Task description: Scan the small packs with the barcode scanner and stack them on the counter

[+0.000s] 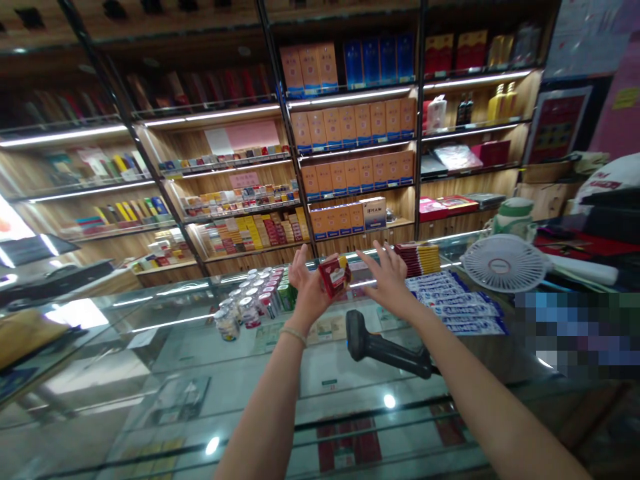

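Note:
A small red box with a yellow patch [334, 275] is held upright above the glass counter [240, 387]. My left hand [307, 287] grips its left side, with some fingers raised behind it. To the right of the box, my right hand [387, 277] has its fingers spread and holds nothing; a small gap separates it from the box. Beneath my right hand, a black handheld scanner [385, 348] lies on the glass. Several jars and small containers [250, 303] stand left of my left hand.
Blue-and-white packets [450, 303] and red and yellow packs [420, 260] sit right of my hands. Further right are a white fan [503, 263] and a green-and-white bottle [513, 217]. Shelves of orange boxes [345, 177] rise behind the counter.

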